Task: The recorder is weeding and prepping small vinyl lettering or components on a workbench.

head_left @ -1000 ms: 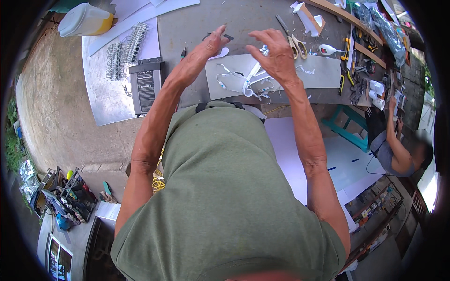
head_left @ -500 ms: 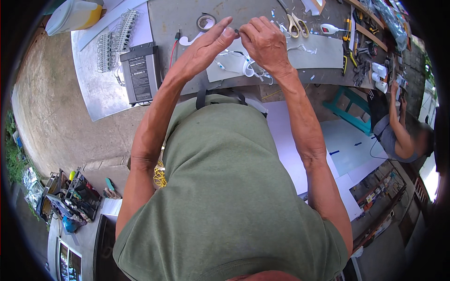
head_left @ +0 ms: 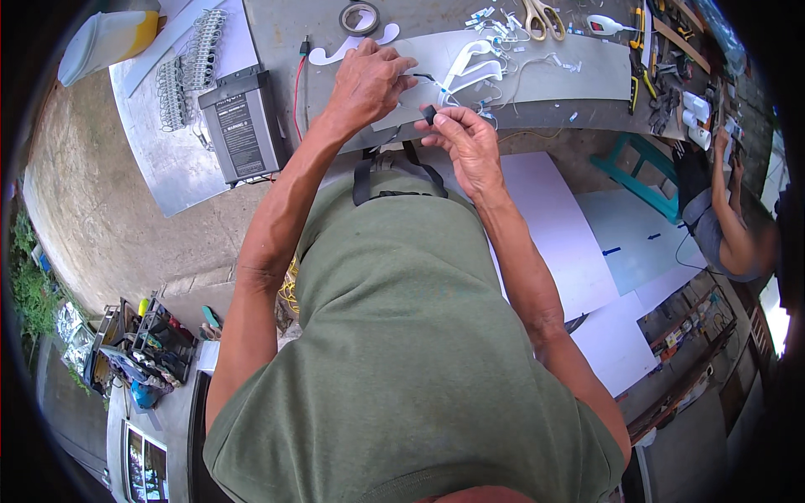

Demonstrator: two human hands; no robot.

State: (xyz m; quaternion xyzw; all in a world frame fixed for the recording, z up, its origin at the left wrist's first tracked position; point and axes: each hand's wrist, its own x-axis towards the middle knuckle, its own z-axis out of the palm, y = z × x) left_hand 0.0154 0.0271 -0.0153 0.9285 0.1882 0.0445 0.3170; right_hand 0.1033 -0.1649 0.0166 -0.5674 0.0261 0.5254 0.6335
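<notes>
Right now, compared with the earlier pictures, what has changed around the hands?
Since half a second ago, the right hand has drawn away from the left hand, toward the green shirt, pinching a small black piece. The left hand, earlier outstretched, now curls beside the white curved flat piece. The cream-handled scissors and dark grey rectangular box lie as before.

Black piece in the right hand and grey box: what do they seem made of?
Black piece in the right hand: dull, with little shine, perhaps plastic or tape; too small to tell.
Grey box: probably metal, satin, from its crisp edges and soft sheen.
</notes>
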